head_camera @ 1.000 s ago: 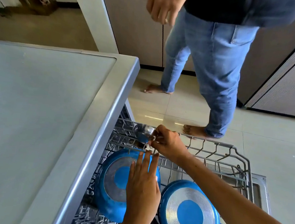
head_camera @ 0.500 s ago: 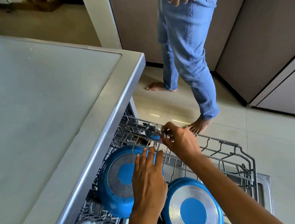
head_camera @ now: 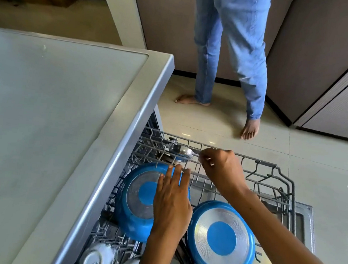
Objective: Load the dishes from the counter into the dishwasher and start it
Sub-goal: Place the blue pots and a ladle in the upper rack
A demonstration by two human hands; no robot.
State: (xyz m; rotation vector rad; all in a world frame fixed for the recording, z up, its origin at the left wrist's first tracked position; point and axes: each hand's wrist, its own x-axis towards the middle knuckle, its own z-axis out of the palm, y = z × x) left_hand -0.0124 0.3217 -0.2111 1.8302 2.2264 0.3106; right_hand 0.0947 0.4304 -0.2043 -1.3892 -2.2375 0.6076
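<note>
The dishwasher's grey wire rack is pulled out beside the counter. Two blue pans lie bottom-up in it: one on the left, one on the right. My left hand rests flat with straight fingers on the left pan. My right hand pinches the handle of a shiny steel ladle whose bowl sits over the rack's far left corner. White bowls sit upside down at the rack's near end.
The grey counter fills the left side. Another person in blue jeans stands barefoot on the tiled floor just beyond the rack. Brown cabinet fronts line the back and right. The open dishwasher door lies under the rack.
The other person has stepped further away from the rack. My hands and the ladle have kept their places over the rack; the view shifted slightly.
</note>
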